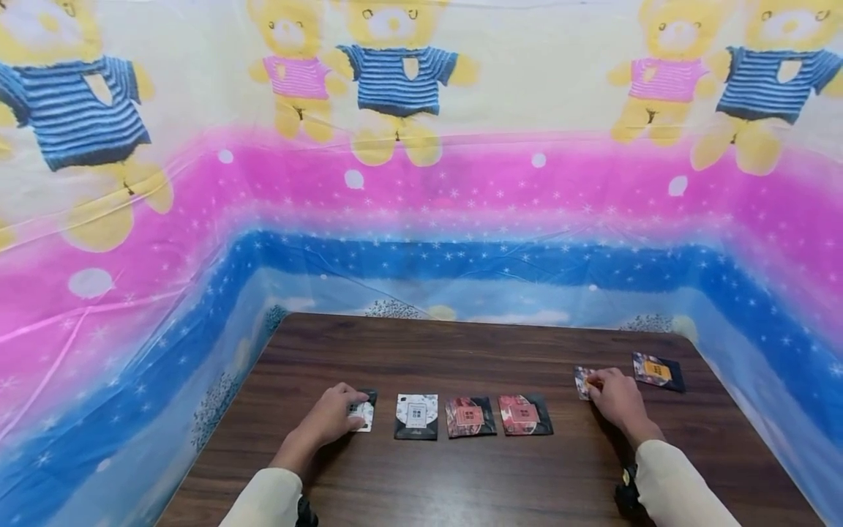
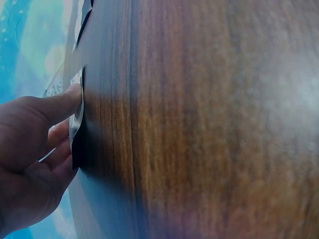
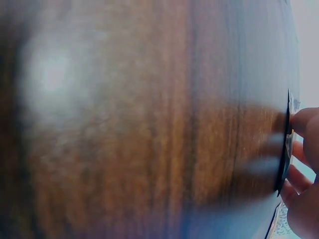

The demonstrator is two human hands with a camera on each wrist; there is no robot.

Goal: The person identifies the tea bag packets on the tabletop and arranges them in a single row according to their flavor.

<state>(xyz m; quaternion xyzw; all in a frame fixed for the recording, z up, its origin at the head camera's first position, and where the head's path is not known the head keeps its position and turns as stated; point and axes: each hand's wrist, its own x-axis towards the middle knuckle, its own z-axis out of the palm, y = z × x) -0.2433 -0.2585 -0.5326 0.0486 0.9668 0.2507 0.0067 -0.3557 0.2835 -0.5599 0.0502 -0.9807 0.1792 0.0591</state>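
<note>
My left hand [image 1: 334, 412] is at the left end of a row of flat packets, its fingers and thumb gripping a white-and-black sachet [image 1: 366, 416] that it partly covers. In the left wrist view, the thumb lies on this sachet [image 2: 76, 122] and the fingers reach its other end, low over the table. Farther right, my right hand [image 1: 617, 401] holds a sachet [image 1: 582, 382] with a dark and reddish print, much of it hidden under the fingers. Seen from the right wrist, that sachet [image 3: 286, 149] appears edge-on, with thumb and fingertips against it.
Between the hands lie another white-and-black sachet [image 1: 416, 417] and two red-and-black sachets, one [image 1: 470, 417] beside the other [image 1: 525, 415]. An orange-labelled sachet [image 1: 658, 371] lies beyond the right hand. The brown wooden table [image 1: 461, 483] is surrounded by a bear-print cloth [image 1: 408, 256].
</note>
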